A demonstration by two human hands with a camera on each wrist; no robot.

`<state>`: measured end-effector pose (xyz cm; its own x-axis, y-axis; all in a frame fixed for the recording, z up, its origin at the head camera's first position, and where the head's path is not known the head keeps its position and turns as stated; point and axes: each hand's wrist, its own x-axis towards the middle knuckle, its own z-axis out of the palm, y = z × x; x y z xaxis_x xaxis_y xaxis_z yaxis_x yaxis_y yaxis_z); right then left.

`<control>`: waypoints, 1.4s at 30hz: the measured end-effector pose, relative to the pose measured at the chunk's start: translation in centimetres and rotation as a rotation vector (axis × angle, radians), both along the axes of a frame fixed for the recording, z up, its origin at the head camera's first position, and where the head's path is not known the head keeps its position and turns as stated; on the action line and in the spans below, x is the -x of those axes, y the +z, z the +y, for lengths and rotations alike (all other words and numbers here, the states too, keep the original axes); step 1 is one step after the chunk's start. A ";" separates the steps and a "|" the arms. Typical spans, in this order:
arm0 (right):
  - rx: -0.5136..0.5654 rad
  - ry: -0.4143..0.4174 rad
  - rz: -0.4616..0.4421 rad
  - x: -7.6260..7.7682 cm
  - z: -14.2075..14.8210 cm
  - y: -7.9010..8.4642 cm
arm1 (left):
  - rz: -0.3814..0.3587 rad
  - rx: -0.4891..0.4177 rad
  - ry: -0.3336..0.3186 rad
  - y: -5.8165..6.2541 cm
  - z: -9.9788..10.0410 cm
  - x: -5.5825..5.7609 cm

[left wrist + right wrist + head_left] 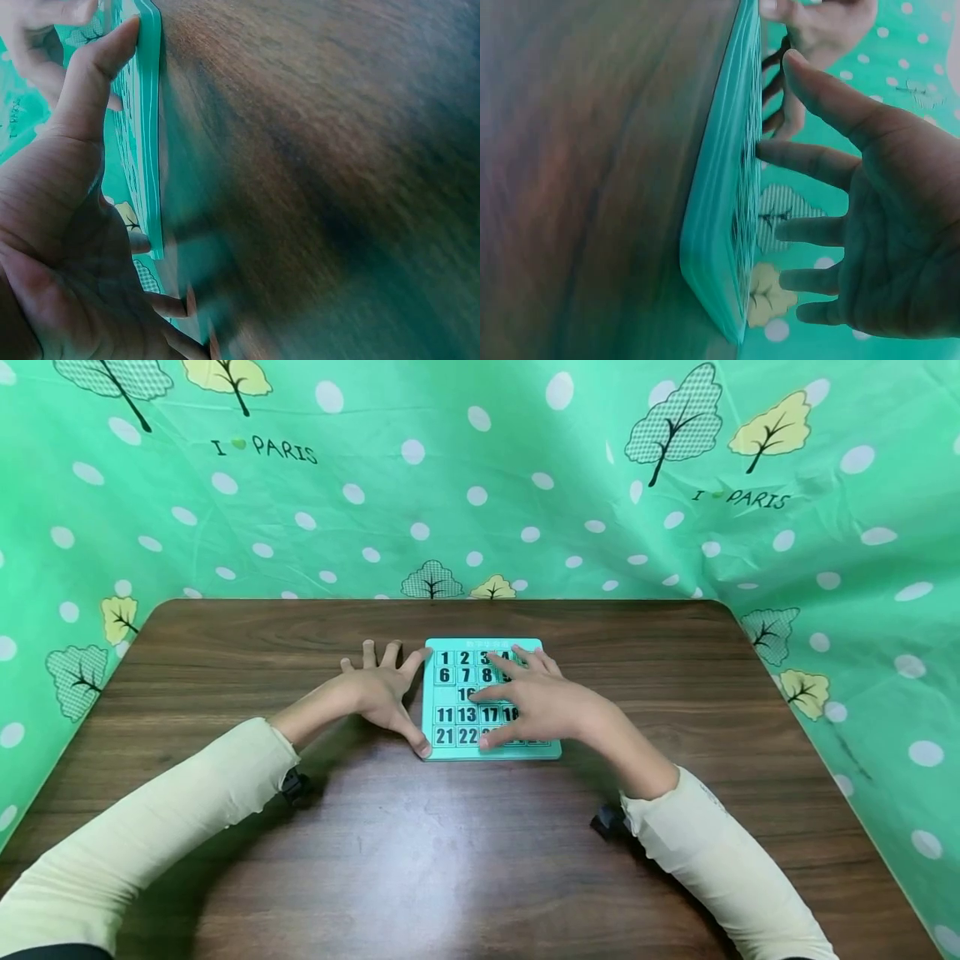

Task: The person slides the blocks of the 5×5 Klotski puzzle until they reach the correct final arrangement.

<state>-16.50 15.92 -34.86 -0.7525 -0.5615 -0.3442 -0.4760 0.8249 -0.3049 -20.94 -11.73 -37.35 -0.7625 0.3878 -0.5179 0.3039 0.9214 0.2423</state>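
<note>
A teal sliding number puzzle [454,755] lies flat on the table, its black-numbered tiles in rows inside the frame. My left hand [378,692] spreads along its left side, thumb on the near left corner and index finger at the far left corner. Over the board's right part is my right hand [553,702], fingers spread. Its index fingertip touches the board by the tile marked 16 [466,694]; left of that tile is a bare teal spot. In the right wrist view, the thumb and other fingers stand off the tiles. Several right-side tiles are hidden under this hand.
The brown wood-grain table [420,860] extends around the puzzle. A green dotted cloth [480,460] with printed trees hangs behind it and at both sides. A small black device [609,821] sits at the right wrist, another black device [296,785] at the left.
</note>
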 end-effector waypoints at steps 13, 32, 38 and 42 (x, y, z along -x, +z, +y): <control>-0.011 0.023 -0.009 0.2 -1.8 -0.3 | -0.011 0.010 0.007 -0.4 0.1 0.3; 0.053 0.053 0.000 -0.6 0.4 0.4 | -0.008 -0.002 0.013 0.1 0.0 0.0; 0.044 -0.005 -0.006 -0.5 2.0 0.7 | -0.007 0.006 0.000 0.1 0.0 0.0; 0.065 0.007 0.010 -0.6 1.5 0.6 | -0.015 0.013 0.009 -0.1 -0.1 0.2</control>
